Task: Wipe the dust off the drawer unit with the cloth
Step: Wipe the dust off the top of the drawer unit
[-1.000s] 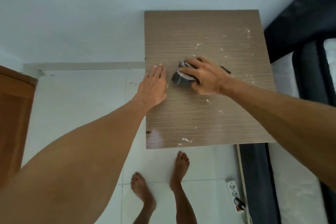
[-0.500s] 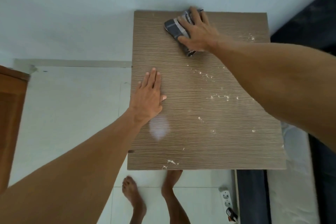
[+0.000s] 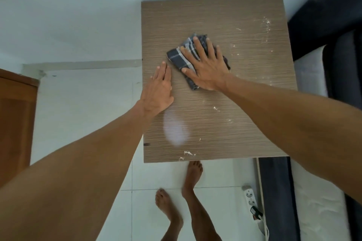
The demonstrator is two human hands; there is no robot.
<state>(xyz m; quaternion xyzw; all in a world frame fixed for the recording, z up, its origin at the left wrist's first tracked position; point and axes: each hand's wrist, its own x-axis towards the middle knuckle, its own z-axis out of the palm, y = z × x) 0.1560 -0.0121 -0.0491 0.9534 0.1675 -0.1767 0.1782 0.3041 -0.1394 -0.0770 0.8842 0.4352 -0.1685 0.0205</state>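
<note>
Keep the right hand spread flat, pressing the folded checked cloth mid-top of the drawer unit, sweep toward the white dust specks, left hand open, bracing the edge

No text, label, brand, number or sign can be read anywhere in view, neither on the wood-grain drawer unit nor on the checked cloth.
</note>
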